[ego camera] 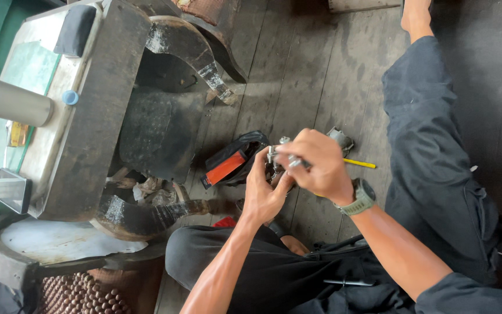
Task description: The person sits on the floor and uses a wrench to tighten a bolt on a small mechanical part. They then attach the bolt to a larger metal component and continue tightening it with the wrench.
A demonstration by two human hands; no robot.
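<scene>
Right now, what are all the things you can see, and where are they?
Metal part: one, silvery, held between both hands.
Black pouch: one, with an orange-red piece, on the floor left of the hands.
Yellow pencil: one, on the floor right of the hands.
Low table: one, dark wood, left.
Flask: one, beige, on the table.
Watch: one, grey-green, right wrist.
Left hand: under the part.
Right hand: gripping from above.

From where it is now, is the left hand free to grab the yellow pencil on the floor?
Probably not right away. The left hand is cupped under a small metal part that both hands hold, and the right hand sits between it and the yellow pencil, which lies on the wooden floor beyond the right wrist.
</scene>
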